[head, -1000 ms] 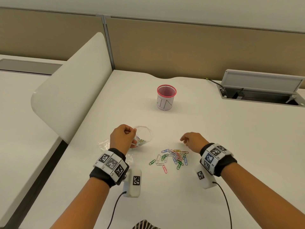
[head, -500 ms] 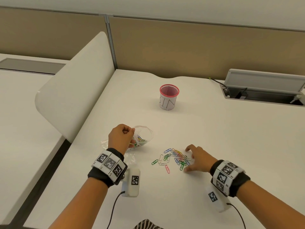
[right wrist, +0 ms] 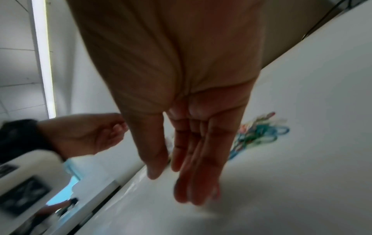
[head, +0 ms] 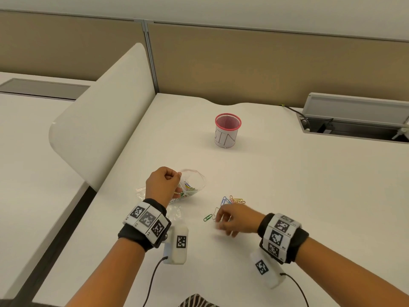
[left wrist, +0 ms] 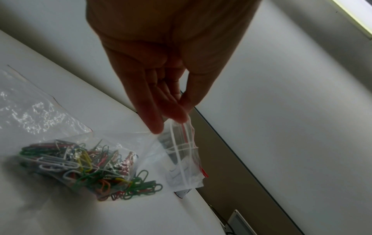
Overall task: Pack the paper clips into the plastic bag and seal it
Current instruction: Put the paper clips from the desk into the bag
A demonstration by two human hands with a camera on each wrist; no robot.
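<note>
White tabletop [head: 287,196] lies under both your wrists. Nearest you, your right hand [head: 234,219] hovers low over the loose paper clips [head: 232,201], blurred, fingers [right wrist: 193,174] extended and nearly straight, nothing visibly held; more clips show just beyond it. To the left, your left hand [head: 162,183] pinches the rim of the plastic bag [left wrist: 124,143] between thumb and fingertips [left wrist: 175,114], holding its mouth up while the bottom rests on the table with a heap of coloured clips inside [left wrist: 80,167]. Farther back, well apart, stands 1 red-rimmed mesh cup [head: 227,134].
</note>
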